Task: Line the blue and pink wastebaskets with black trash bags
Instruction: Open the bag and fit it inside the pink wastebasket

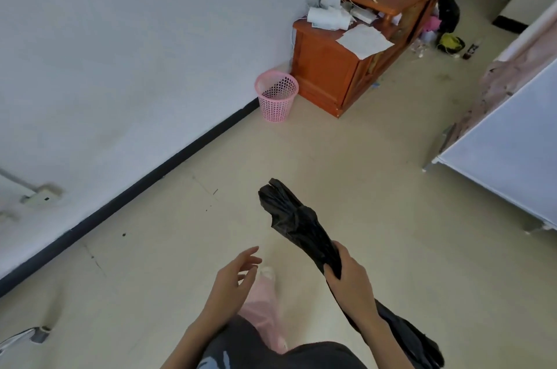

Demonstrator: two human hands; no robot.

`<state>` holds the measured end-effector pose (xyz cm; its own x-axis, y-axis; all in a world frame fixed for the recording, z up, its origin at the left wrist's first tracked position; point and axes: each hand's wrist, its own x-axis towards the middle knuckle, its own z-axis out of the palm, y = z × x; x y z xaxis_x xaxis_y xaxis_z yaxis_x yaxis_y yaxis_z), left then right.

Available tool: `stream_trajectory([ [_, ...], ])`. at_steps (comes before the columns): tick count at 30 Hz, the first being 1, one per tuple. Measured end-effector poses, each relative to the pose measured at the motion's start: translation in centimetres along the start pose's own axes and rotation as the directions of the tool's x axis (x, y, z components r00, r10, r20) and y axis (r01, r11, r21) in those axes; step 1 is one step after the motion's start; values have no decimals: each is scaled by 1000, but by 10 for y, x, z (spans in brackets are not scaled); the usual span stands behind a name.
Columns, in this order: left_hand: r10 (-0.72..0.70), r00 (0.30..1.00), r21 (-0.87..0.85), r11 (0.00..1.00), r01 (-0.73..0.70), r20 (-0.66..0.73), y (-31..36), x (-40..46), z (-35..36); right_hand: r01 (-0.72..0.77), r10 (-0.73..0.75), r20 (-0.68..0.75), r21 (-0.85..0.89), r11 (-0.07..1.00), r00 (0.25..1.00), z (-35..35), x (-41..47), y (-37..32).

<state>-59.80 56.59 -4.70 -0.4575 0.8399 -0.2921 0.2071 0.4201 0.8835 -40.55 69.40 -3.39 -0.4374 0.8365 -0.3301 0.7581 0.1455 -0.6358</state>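
Black bag in hand, pink basket waiting by the wall.
The left hand (238, 273) hangs spread, holding nothing; the right hand (351, 275) grips a bunched black trash bag (297, 219). The unlined pink wastebasket (276, 96) stands on the floor (346, 164) beside a wooden desk (325, 67).

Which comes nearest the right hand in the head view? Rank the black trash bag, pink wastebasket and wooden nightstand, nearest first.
1. Black trash bag: gripped in the right hand.
2. Pink wastebasket: ahead, by the wall.
3. Wooden nightstand: just beyond the wastebasket, to its right.
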Motion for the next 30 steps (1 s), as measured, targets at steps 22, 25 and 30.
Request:
stream_trajectory([
  [22, 21, 1000, 79, 997, -20, -7, 180, 523, 43, 23, -18, 97, -53, 998, 995, -177, 523, -48],
  [25, -74, 990, 14, 997, 76, -121, 198, 576, 55, 133, -110, 194, -114, 985, 975, -208, 606, -60],
  [30, -197, 947, -99, 979, 178, -252, 233, 649, 68, 292, -232, 347, -129, 948, 909, -245, 724, -98],
])
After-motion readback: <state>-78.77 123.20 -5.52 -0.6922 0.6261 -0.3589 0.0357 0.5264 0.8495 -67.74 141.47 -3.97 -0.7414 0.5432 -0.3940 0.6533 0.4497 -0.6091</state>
